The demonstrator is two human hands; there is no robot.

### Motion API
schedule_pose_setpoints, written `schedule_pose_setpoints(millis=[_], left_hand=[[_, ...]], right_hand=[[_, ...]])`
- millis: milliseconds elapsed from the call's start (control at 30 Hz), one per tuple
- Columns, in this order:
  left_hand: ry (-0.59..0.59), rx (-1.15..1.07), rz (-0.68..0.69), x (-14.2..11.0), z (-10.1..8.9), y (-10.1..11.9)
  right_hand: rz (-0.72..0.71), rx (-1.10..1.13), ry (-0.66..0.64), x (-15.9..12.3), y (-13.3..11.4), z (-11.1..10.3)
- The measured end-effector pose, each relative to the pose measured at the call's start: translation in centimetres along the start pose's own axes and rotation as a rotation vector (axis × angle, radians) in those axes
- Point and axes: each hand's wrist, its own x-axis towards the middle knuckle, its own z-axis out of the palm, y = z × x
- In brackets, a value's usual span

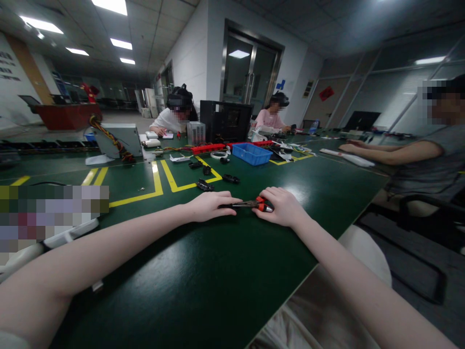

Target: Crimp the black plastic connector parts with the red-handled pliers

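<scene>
My right hand (281,206) is wrapped round the red handles of a pair of pliers (247,204), whose narrow metal jaws point left. At the jaw tips, my left hand (210,205) is closed, its thumb and fingers pinching a small dark piece (225,206). The piece is mostly covered by the fingers, so its kind does not show. Both hands are just above the green table (203,271). Beyond the left hand lie several small black plastic parts (205,184), loose on the tabletop.
A blue plastic bin (251,154) stands past the black parts, near yellow tape markings (174,186). Farther off are a power supply with cables (118,140) and a black computer case (225,123). Other people sit across the table and at the right (417,160).
</scene>
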Motion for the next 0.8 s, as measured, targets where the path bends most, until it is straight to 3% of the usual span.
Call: schedule_pose_setpoints(millis=[200,533,800], left_hand=[[0.023,-0.032,-0.033,0.08,0.10,-0.16],[0.037,-0.058,0.003,0.06,0.18,-0.42],[0.043,-0.070,0.011,0.06,0.18,-0.48]], right_hand=[[0.020,-0.014,0.020,0.04,0.03,-0.16],[0.065,-0.001,0.159,-0.06,0.19,-0.26],[0.032,-0.007,0.128,-0.03,0.19,-0.26]])
